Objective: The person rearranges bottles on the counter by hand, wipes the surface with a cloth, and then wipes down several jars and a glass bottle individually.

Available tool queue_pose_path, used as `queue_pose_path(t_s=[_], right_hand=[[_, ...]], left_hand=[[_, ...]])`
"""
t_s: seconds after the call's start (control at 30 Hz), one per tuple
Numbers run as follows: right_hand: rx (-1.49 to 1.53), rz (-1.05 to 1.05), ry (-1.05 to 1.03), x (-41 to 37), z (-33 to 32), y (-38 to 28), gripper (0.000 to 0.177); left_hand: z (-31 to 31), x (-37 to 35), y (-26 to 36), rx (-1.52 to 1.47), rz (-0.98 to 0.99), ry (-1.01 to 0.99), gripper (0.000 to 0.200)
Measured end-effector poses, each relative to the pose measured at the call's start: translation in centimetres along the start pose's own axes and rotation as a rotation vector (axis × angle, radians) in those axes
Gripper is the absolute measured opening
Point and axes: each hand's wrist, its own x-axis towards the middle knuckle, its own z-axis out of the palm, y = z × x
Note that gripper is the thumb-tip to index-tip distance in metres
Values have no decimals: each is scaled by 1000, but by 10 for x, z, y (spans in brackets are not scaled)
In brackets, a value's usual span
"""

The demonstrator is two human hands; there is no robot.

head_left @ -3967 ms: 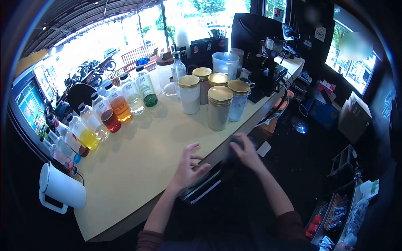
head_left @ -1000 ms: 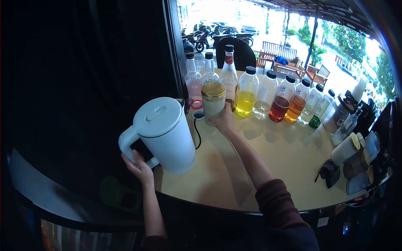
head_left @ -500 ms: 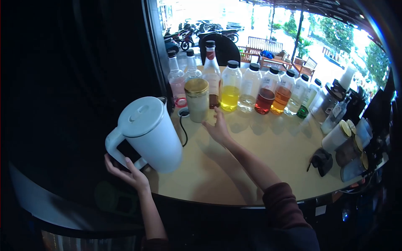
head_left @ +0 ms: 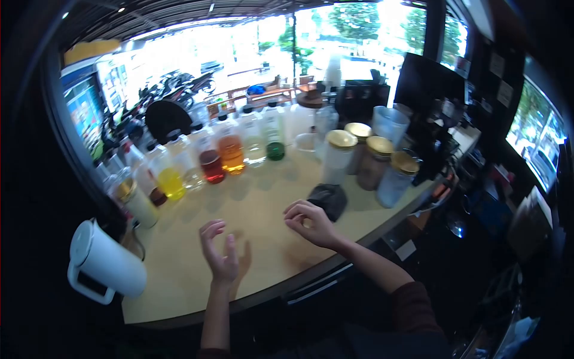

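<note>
My left hand [head_left: 220,251] is raised over the front of the table, its fingers spread from the thumb and holding nothing. To the right, my right hand [head_left: 314,224] hovers with fingers curled toward the thumb in a loop; nothing shows inside. Just behind it lies a crumpled black cloth-like item [head_left: 329,201], apart from the fingers as far as I can tell. A white electric kettle [head_left: 110,263] stands at the table's left end, away from both hands. Near it is a gold-lidded jar [head_left: 139,203] with pale contents.
Along the table's [head_left: 185,257] back edge runs a row of bottles, including yellow [head_left: 171,182], red [head_left: 211,166], orange [head_left: 231,154] and green [head_left: 275,149] ones. Several gold-lidded jars, one whitish [head_left: 338,157], crowd the right side beside a translucent pitcher [head_left: 390,125]. A dark monitor [head_left: 430,87] rises behind.
The view has swung right. My left hand has left the kettle's handle and moved over the table. My right hand has moved away from the gold-lidded jar toward the black item, its fingers now curled.
</note>
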Motion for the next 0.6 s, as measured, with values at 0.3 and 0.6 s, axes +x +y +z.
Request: queue_pose_path(t_s=[0.3, 0.6], right_hand=[[-420, 152, 1150, -105, -193, 59, 89], [-185, 265, 849, -119, -227, 124, 96]], left_hand=[[250, -15, 52, -411, -122, -478, 38], [310, -27, 78, -484, -138, -689, 43]])
